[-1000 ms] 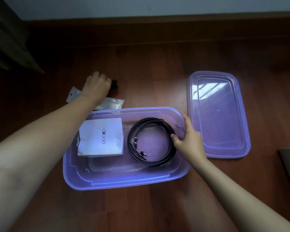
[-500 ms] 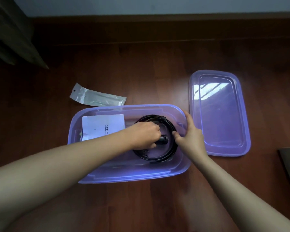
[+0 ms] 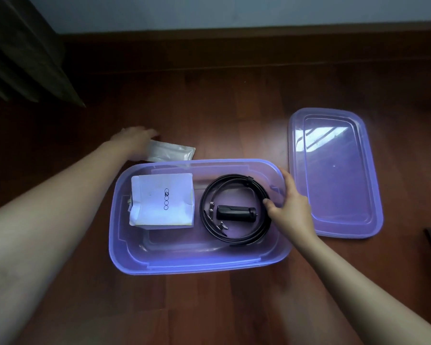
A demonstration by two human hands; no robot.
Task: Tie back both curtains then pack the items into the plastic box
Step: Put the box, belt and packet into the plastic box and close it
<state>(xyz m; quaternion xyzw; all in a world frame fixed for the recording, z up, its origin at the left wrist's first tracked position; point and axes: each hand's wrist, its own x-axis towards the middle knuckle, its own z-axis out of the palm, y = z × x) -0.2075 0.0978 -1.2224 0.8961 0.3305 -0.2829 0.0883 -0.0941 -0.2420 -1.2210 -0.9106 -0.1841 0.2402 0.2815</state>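
Open box [image 3: 197, 267] on the floor [image 3: 234, 120], three items packed, one pouch [image 3: 171, 152] outside.

Inside the box, a white packet [image 3: 159, 200] is noted at the left and a coiled belt [image 3: 234, 177] at the right, with a black device [image 3: 235, 213] lying within the coil. The box's right wall is held by the right hand [image 3: 291, 210], thumb inside against the belt, fingers curled over the rim. The left hand [image 3: 135, 140], blurred, is laid on the pouch's left end just behind the box, fingers stretched out. The lid [image 3: 334, 175] is set flat just beside the box, to its right.
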